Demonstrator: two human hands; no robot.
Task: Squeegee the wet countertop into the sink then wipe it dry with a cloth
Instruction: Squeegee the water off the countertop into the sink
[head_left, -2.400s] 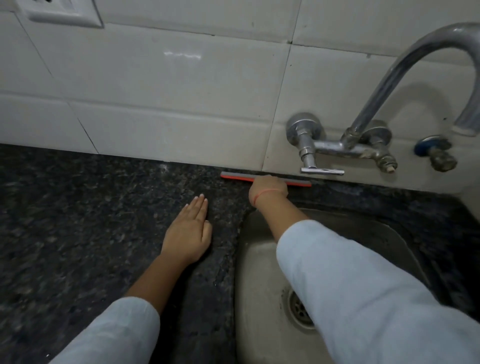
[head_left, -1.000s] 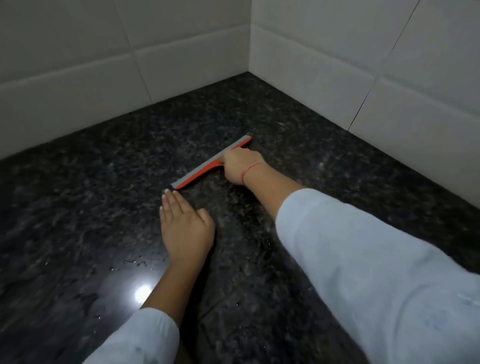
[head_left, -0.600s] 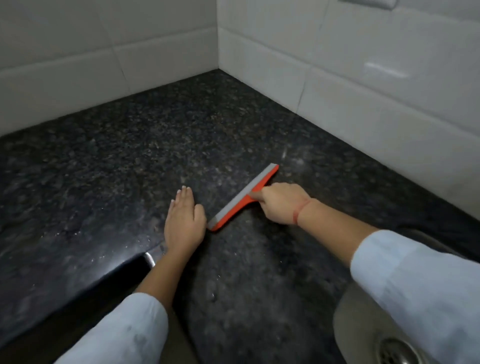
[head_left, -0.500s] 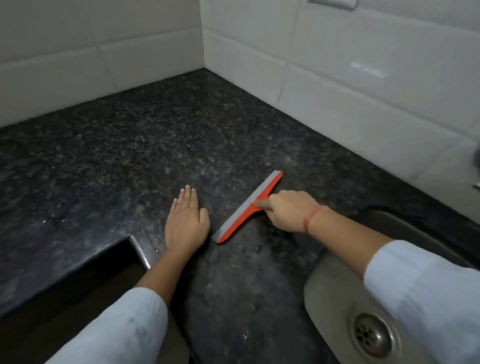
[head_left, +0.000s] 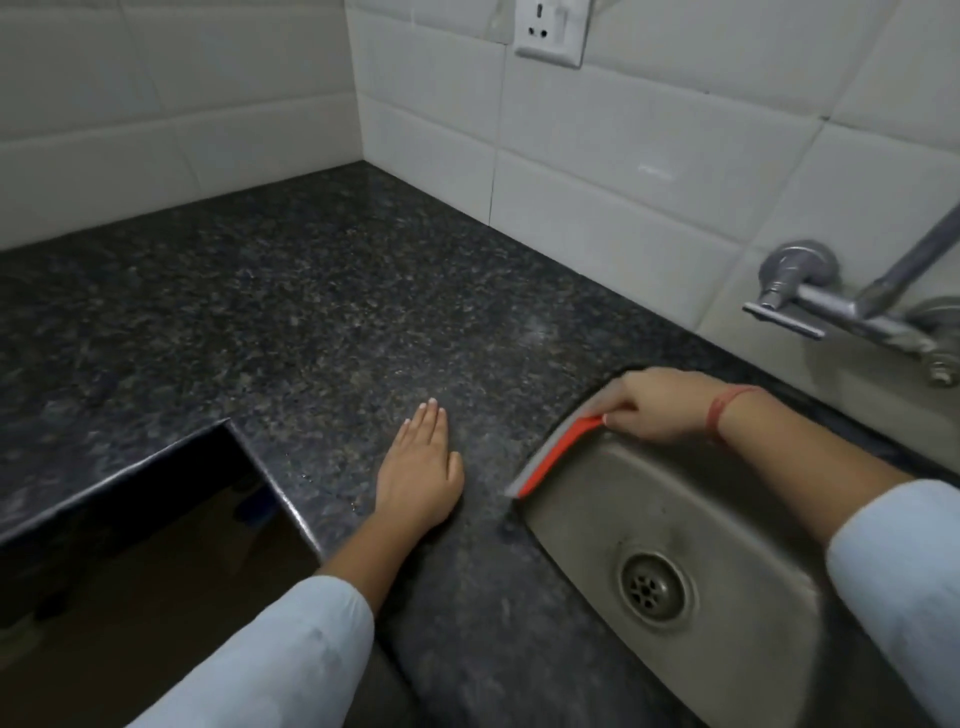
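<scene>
My right hand grips the handle of an orange and grey squeegee. Its blade lies along the left rim of the steel sink, at the edge of the dark speckled granite countertop. My left hand rests flat on the countertop, palm down with fingers together, a short way left of the squeegee. A few small droplets glint on the stone near my left wrist. No cloth is in view.
A metal tap juts from the white tiled wall above the sink's far side. A wall socket sits high on the tiles. A square cut-out opens in the countertop at the left. The sink drain is uncovered.
My right hand has drawn the squeegee rightwards across the countertop, from the corner area to the sink's left rim. My left hand has stayed flat on the stone. The view has swung right.
</scene>
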